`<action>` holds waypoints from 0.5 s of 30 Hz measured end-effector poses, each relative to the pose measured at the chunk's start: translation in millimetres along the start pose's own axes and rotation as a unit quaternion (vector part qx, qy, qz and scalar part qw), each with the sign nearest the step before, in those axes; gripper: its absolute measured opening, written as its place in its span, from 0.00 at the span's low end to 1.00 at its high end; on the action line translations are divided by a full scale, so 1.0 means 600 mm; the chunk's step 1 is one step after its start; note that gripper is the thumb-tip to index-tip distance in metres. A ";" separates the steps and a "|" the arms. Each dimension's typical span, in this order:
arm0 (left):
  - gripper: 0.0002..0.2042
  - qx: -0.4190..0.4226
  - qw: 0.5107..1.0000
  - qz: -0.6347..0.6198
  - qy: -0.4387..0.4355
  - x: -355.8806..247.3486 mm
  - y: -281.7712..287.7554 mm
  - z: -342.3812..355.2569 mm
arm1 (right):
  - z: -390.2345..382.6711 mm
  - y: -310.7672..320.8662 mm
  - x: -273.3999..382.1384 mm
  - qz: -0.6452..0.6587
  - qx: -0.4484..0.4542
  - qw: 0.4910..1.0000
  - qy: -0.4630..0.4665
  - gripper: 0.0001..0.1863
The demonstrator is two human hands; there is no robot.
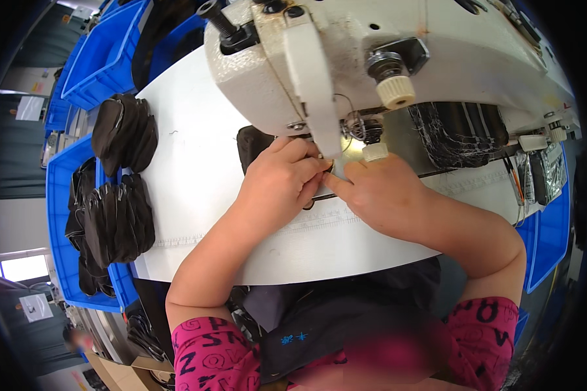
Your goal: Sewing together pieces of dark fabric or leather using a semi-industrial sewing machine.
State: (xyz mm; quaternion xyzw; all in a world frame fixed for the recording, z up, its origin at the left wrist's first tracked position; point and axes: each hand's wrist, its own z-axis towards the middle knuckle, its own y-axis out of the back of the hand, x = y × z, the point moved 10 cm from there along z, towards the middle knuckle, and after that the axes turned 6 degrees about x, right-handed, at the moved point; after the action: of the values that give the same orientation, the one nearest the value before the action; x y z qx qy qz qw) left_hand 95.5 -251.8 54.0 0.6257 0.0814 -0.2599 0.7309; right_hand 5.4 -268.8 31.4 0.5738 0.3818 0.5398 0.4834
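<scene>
A white sewing machine (254, 85) stands over the table, its needle area partly hidden behind my fingers. Beneath it lies a black fabric piece (251, 144), mostly covered by my left hand (282, 174). The fingers of that hand are bent and closed on the piece just in front of the machine head. From the other side my right hand (386, 194) reaches in with curled fingers. Its thumb and index fingertips meet the left fingertips at a small dark edge of the piece; the pinched part is largely hidden.
Black fabric pieces with loose threads (463, 133) lie right of the needle area. On the left, stacked black pouches (125, 133) rest at the table edge, with more in a blue bin (57, 215). A ruler strip (293, 228) crosses the white table (195, 150). Small tools (516, 179) lie far right.
</scene>
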 end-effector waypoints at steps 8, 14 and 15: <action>0.16 0.010 0.997 0.072 -0.035 -0.012 -0.006 -0.012 | 0.000 0.003 0.006 -0.021 -0.028 0.999 0.008 0.12; 0.13 0.022 0.996 0.081 0.001 -0.008 -0.009 -0.001 | 0.004 0.002 -0.006 -0.031 -0.023 0.999 -0.019 0.15; 0.13 0.022 0.996 0.081 0.002 -0.008 -0.010 0.000 | 0.005 0.003 -0.009 -0.034 -0.027 0.999 -0.023 0.16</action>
State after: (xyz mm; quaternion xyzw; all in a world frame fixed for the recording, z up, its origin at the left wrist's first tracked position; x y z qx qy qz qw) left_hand 88.6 -250.7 50.8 0.6464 0.0258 -0.2005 0.7357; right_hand 7.7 -274.9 32.2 0.5596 0.3751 0.5201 0.5250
